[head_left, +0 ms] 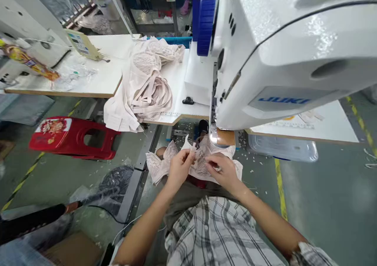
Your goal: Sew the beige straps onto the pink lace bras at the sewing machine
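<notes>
A pale pink lace bra (156,167) lies spread across my lap, just below the sewing machine head. My left hand (180,167) is closed in a pinch on a narrow strap end of the bra, which sticks up between thumb and forefinger. Over the lace to the right, my right hand (224,171) has its fingers curled and thumb drawn in toward them. What lies between those fingertips, if anything, is too small to make out. Part of the bra is hidden under both hands.
A white JUKI sewing machine (265,61) overhangs the right side. More pale pink bras (147,85) with looped straps are heaped on the table (173,77), some hanging over its edge. A red stool (73,137) and a clear plastic bin (282,148) are below.
</notes>
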Available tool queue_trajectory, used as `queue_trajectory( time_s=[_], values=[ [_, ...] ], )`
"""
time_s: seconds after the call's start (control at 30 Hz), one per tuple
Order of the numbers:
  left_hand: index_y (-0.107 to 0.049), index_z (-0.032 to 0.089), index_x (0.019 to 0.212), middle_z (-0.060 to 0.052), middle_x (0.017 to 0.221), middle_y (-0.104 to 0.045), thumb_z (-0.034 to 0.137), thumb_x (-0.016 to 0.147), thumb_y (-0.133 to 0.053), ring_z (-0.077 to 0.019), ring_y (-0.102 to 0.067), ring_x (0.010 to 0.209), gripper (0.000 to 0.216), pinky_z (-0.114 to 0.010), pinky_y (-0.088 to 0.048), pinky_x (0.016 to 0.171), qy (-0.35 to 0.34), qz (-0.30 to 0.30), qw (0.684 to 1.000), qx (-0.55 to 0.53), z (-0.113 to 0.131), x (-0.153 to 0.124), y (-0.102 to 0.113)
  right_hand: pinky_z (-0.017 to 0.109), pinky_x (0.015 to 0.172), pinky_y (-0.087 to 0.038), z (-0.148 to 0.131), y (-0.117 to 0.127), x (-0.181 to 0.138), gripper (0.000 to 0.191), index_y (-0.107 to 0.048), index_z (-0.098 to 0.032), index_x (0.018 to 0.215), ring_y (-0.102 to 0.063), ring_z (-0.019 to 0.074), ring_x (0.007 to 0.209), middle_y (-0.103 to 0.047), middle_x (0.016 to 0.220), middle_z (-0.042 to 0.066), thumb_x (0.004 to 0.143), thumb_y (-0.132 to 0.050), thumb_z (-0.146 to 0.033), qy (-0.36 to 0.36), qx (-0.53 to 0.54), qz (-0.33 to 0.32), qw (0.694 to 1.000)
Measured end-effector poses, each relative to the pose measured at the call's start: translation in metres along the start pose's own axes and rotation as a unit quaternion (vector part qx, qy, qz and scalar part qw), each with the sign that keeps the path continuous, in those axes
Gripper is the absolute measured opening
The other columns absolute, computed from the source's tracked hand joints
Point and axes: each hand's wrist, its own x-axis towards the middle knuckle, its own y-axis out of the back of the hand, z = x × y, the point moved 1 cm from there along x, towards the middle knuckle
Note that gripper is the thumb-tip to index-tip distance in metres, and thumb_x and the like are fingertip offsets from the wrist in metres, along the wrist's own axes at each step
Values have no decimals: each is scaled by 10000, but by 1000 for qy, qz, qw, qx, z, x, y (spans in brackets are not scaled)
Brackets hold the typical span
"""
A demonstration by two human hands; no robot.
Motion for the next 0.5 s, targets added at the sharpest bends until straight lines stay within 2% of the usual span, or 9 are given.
queue_trajectory(
  time_s=[0.1, 0.17, 0.27, 0.33, 0.43, 0.5],
  values=[
    [-659, 181, 848, -20, 718, -644, 480, 911, -495, -157, -579, 653, 347, -245, -455, 587, -9, -24, 1000, -4, 7, -7, -2, 284, 603, -565, 3, 0, 12, 278, -669, -211, 1163, -693, 186, 738, -746, 887, 73, 999, -488, -342, -46, -40, -38, 997],
    [-670, 185, 873, -25, 750, -664, 470, 915, -482, -160, -591, 679, 344, -245, -463, 600, -10, -31, 999, -3, 9, -9, -4, 302, 650, -580, 6, -1, 16, 270, -692, -225, 1142, -704, 199, 797, -752, 968, 80, 993, -496, -338, -67, -42, -45, 996],
    [-653, 188, 808, -19, 722, -656, 467, 909, -458, -155, -578, 654, 355, -247, -463, 593, -3, -28, 1000, 6, 8, -7, -10, 295, 652, -575, 7, -5, 16, 223, -729, -229, 1017, -703, 190, 788, -755, 919, 62, 981, -515, -277, -67, -30, -27, 997],
    [-629, 189, 753, -15, 696, -639, 479, 897, -459, -156, -572, 651, 366, -250, -462, 601, -3, -24, 1000, 13, 4, -3, -15, 301, 678, -575, 5, -7, 11, 258, -735, -214, 965, -699, 186, 790, -753, 895, 66, 986, -479, -228, -46, -41, -36, 997],
    [-565, 195, 658, 6, 603, -561, 547, 853, -505, -150, -534, 603, 407, -253, -439, 578, -4, -35, 999, 14, -5, 6, -23, 279, 744, -577, 8, 1, 4, 285, -742, -231, 923, -697, 164, 823, -757, 933, 34, 980, -463, -244, -7, -76, -104, 992],
    [-531, 206, 619, 24, 542, -504, 623, 796, -533, -146, -493, 541, 452, -257, -416, 527, 14, -59, 998, 18, -10, 13, -27, 233, 769, -570, 26, 21, 5, 204, -744, -287, 937, -699, 140, 872, -760, 977, -33, 940, -541, -307, -8, -116, -155, 981]
  ],
)
